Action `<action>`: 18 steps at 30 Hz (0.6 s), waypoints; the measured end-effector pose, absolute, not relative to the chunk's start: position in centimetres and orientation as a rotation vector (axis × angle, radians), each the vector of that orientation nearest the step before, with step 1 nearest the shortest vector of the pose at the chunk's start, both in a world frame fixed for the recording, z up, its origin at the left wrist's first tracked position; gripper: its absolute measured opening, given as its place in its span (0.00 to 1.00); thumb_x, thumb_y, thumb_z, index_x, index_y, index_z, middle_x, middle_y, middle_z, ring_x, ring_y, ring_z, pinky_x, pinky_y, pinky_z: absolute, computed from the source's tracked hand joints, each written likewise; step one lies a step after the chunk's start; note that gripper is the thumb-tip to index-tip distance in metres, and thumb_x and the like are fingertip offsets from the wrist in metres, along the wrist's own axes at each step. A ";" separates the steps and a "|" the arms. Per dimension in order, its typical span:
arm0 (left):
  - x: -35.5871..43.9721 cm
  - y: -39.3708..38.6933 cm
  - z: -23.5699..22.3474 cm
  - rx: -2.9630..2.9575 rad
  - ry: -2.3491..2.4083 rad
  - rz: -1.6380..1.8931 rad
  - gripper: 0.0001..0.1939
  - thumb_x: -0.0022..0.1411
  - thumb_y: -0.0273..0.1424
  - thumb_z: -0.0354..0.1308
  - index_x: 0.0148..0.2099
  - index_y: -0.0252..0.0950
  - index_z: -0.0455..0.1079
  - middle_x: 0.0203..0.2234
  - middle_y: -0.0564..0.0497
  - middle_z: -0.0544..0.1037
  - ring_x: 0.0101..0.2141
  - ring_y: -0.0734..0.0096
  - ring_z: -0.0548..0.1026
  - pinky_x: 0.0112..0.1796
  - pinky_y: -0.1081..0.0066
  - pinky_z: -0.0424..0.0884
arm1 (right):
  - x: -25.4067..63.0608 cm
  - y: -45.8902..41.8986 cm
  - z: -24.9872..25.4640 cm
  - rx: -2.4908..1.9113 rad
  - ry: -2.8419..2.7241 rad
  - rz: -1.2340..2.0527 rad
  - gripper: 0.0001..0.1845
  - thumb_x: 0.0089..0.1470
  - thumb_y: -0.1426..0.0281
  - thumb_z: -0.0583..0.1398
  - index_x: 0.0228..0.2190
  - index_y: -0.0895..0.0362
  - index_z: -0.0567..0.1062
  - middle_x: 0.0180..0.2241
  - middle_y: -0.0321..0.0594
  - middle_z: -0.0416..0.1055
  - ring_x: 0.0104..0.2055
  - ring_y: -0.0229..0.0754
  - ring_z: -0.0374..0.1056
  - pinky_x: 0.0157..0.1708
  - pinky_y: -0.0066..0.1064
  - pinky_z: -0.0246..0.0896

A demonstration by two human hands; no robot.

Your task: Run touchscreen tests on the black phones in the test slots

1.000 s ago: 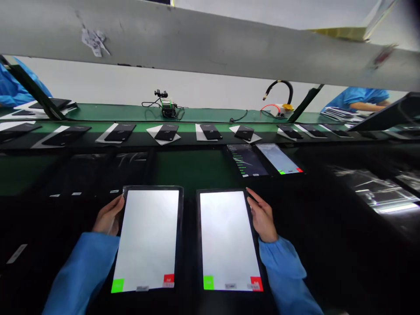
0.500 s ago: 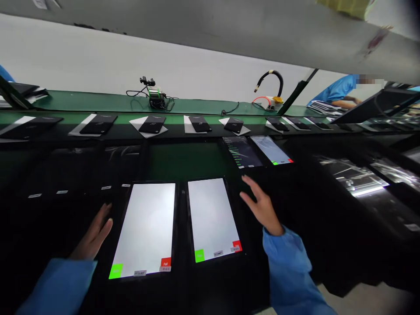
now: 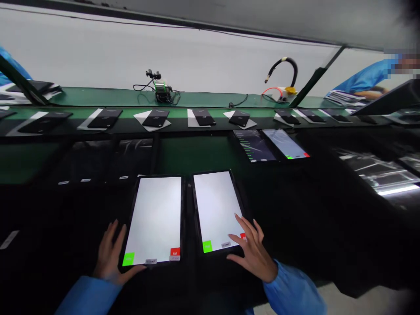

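Observation:
Two tablets with lit white screens lie side by side on the black work surface. At the lower left corner of the left tablet (image 3: 154, 218) is my left hand (image 3: 111, 258), fingers spread along its side and thumb by the bottom edge. My right hand (image 3: 254, 249) is over the lower right corner of the right tablet (image 3: 216, 205), fingers apart, partly covering its red square. Whether the fingertips touch the glass I cannot tell. Both screens carry a green square at lower left and a red one at lower right, with small labels along the bottom.
Behind are a dark-screened tablet (image 3: 254, 145) and another lit tablet (image 3: 285, 143). Several black devices (image 3: 156, 118) on white sheets line the green shelf. A small cabled device (image 3: 162, 89) and a bent black hose (image 3: 285, 65) stand farther back. A co-worker's blue sleeve (image 3: 364, 78) shows at right.
My right hand has come down and left onto the right tablet's lower corner. My left hand has moved right to the left tablet's edge. The view has shifted slightly.

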State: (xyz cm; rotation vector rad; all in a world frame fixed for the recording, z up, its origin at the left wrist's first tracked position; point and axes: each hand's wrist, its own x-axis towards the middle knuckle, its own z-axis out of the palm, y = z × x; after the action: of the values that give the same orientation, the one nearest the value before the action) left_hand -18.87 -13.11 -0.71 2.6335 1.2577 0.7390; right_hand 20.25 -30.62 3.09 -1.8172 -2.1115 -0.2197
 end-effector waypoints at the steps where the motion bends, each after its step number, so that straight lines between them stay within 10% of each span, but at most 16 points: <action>1: -18.7 -13.5 -0.5 2.764 1.193 0.713 0.58 0.44 0.49 0.65 0.68 0.41 0.35 0.67 0.39 0.37 0.63 0.35 0.44 0.58 0.40 0.48 | 20.3 -30.6 3.1 -1.794 -2.122 -0.256 0.22 0.48 0.62 0.66 0.44 0.50 0.69 0.67 0.45 0.31 0.65 0.55 0.46 0.61 0.54 0.37; 4: -18.1 -14.6 0.1 2.986 1.061 0.690 0.58 0.36 0.46 0.72 0.65 0.43 0.46 0.64 0.33 0.47 0.60 0.34 0.53 0.57 0.43 0.52 | 20.4 -30.6 3.2 -1.755 -2.170 -0.305 0.17 0.50 0.65 0.64 0.43 0.49 0.70 0.67 0.44 0.38 0.63 0.52 0.50 0.60 0.51 0.39; 9: -17.1 -15.3 1.1 3.056 0.950 0.822 0.32 0.45 0.43 0.69 0.51 0.39 0.66 0.49 0.35 0.70 0.51 0.45 0.68 0.49 0.50 0.65 | 20.4 -30.7 3.6 -1.723 -2.230 -0.387 0.09 0.52 0.66 0.62 0.38 0.49 0.72 0.60 0.44 0.60 0.58 0.49 0.60 0.59 0.47 0.41; 18: -16.2 -15.9 1.1 2.915 0.789 1.134 0.02 0.57 0.31 0.62 0.34 0.43 0.72 0.39 0.49 0.79 0.44 0.63 0.74 0.47 0.62 0.66 | 19.4 -30.4 3.0 -1.600 -2.122 -0.363 0.05 0.57 0.69 0.58 0.29 0.51 0.72 0.54 0.34 0.69 0.55 0.39 0.61 0.61 0.40 0.38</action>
State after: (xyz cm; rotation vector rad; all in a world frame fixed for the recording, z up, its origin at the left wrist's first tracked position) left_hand -16.16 -15.94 1.10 2.9153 0.7895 1.1336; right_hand 19.42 -30.38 2.96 -1.6002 -2.1223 -0.3633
